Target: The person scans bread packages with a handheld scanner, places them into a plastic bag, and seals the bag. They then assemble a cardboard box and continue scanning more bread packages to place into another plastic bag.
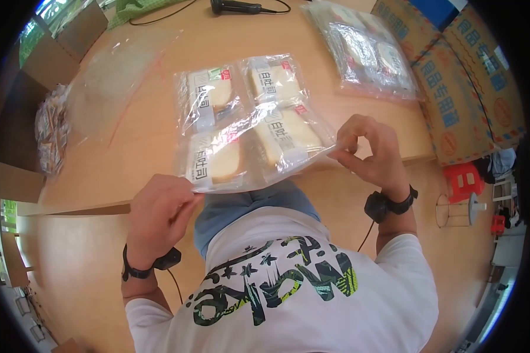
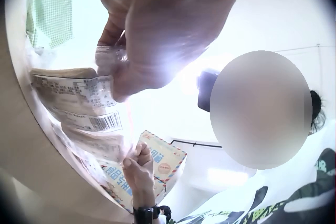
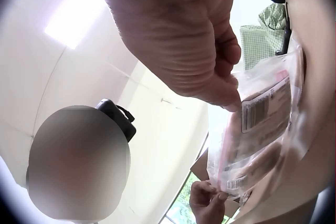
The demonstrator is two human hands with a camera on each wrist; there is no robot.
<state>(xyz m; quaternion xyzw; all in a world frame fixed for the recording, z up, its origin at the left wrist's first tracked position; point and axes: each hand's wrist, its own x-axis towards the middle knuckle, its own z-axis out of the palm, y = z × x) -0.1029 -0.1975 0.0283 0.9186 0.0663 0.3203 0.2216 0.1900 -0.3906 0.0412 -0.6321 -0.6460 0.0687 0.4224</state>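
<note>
A large clear plastic bag (image 1: 247, 130) lies at the front of the table with several packs of sliced white bread (image 1: 285, 135) in two rows inside it. My left hand (image 1: 161, 213) pinches the near left corner of the bag's edge between thumb and fingers. At the near right corner, my right hand (image 1: 372, 152) pinches the same edge. The edge is stretched between both hands and lifted toward my body. Barcoded labels on a bread pack (image 2: 86, 103) show through the plastic in the left wrist view. The right wrist view shows another barcode label (image 3: 262, 109) below the right fingers.
A second filled bag of bread (image 1: 365, 53) lies at the back right, beside printed cardboard boxes (image 1: 453, 88). An empty clear bag (image 1: 115, 88) lies to the left, near small packets (image 1: 52, 130) in an open carton (image 1: 15, 170). A black handheld scanner (image 1: 235, 7) and green cloth (image 1: 138, 9) are at the back.
</note>
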